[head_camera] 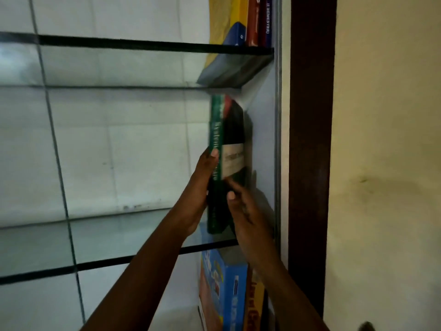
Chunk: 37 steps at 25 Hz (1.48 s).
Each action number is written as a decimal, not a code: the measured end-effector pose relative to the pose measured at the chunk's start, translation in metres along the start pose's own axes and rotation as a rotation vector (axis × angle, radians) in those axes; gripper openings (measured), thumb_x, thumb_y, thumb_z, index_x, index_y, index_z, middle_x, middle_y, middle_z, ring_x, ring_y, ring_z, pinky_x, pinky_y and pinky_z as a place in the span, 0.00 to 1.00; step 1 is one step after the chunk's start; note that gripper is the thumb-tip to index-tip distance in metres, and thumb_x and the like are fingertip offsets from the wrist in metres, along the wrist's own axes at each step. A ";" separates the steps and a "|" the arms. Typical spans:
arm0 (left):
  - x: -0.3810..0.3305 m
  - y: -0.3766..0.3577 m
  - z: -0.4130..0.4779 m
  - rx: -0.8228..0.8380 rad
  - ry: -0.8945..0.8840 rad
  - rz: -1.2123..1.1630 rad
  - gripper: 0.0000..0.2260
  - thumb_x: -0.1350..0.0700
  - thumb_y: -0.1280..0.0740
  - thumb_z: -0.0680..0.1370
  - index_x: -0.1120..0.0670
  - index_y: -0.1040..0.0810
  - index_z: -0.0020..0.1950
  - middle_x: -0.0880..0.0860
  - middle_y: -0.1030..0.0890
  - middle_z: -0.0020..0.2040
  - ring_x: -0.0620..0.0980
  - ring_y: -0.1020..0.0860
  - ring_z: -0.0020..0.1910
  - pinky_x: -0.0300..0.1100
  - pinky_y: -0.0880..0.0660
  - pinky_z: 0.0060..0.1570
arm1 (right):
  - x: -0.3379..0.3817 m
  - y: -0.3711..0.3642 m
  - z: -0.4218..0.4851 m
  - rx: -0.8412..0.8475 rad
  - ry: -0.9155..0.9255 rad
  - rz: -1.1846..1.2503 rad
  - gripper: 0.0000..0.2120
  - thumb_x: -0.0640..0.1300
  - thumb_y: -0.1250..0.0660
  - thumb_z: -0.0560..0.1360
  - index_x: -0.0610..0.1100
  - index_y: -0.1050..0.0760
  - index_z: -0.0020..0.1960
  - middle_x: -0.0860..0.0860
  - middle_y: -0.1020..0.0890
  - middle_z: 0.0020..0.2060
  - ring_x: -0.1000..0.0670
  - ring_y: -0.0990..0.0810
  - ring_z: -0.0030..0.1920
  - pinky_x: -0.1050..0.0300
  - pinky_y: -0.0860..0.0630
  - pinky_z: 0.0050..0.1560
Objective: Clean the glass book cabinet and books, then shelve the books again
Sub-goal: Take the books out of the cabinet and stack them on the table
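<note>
Green book [216, 130] stands upright at the right end of the middle glass shelf [119, 240], just beside the cabinet side wall [265, 139]. Your hands are clamped on it from both sides. Your left hand [200, 187] wraps the left cover w/ thumb laid up the spine. Your right hand [245, 216] pinches the lower right part, thumb on the front; the fingers there are blurred, so can't say how they sit. Bk sits between the two hands, btm edge at or just above the glass, contact unclear.

Judging by thickness it's a hefty textbook: stiff as a block, cover prob. a bit slick. So hold it low & on both covers, not by the spine top. Shelf is glass, i.e. fragile, so ease it down, don't drop. Can't tell if the dark face w/ pale label is its own cover or a 2nd vol. behind. Upper books [253, 20] stand on the shelf above, lower books [229, 295] underneath.
</note>
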<state>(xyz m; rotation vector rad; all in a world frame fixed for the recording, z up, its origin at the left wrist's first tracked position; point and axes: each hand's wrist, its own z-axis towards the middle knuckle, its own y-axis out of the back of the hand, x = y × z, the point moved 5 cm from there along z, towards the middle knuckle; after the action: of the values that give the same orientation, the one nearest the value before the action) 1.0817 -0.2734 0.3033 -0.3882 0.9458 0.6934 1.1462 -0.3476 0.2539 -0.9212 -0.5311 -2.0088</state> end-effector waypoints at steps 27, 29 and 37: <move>-0.063 0.053 -0.044 -0.685 -0.389 0.098 0.14 0.53 0.40 0.79 0.50 0.31 0.65 0.47 0.22 0.52 0.42 0.23 0.47 0.33 0.27 0.44 | 0.223 0.040 0.104 -0.165 0.390 -0.397 0.19 0.40 0.39 0.78 0.46 0.32 0.68 0.52 0.26 0.62 0.54 0.28 0.63 0.57 0.29 0.63; -0.064 0.053 -0.045 -0.680 -0.378 0.094 0.16 0.53 0.40 0.79 0.52 0.31 0.67 0.50 0.22 0.55 0.48 0.24 0.51 0.40 0.26 0.48 | 0.228 0.031 0.128 -0.196 0.349 -0.482 0.20 0.41 0.40 0.79 0.44 0.35 0.71 0.48 0.31 0.68 0.50 0.33 0.68 0.54 0.32 0.67; -0.067 0.065 -0.050 -0.682 -0.369 0.111 0.16 0.54 0.41 0.79 0.54 0.32 0.67 0.52 0.23 0.54 0.50 0.24 0.50 0.41 0.27 0.46 | 0.252 0.005 0.167 -0.371 0.218 -0.915 0.20 0.42 0.39 0.77 0.32 0.33 0.65 0.37 0.29 0.64 0.39 0.29 0.63 0.52 0.31 0.59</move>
<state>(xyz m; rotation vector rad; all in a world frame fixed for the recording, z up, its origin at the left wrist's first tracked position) 0.9802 -0.2806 0.3324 -0.7779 0.3601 1.1447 1.1245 -0.3733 0.5547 -0.7017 -0.5122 -3.0740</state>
